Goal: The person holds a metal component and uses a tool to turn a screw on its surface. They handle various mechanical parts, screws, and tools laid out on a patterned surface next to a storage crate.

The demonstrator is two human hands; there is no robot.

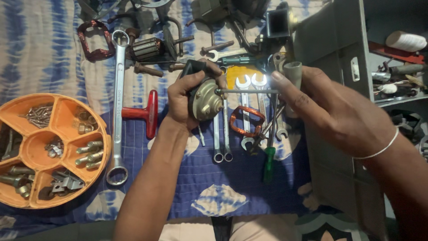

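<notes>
My left hand [187,96] grips a round brass-coloured metal part [206,100] with a black piece on top, held above the blue patterned cloth [232,178]. My right hand [325,107] holds a beige tool handle [292,71] whose thin metal shaft [247,91] runs left and meets the round part. Under the hands lie several spanners [245,85], a copper wire coil [246,120] and a green-handled screwdriver [269,163].
A round orange tray [53,100] with bolts, nuts and screws sits at the left. A long ring spanner [118,102], a red T-handle tool [149,114], a motor armature [147,48] and another coil [94,40] lie nearby. A grey cabinet [339,53] with shelves stands at the right.
</notes>
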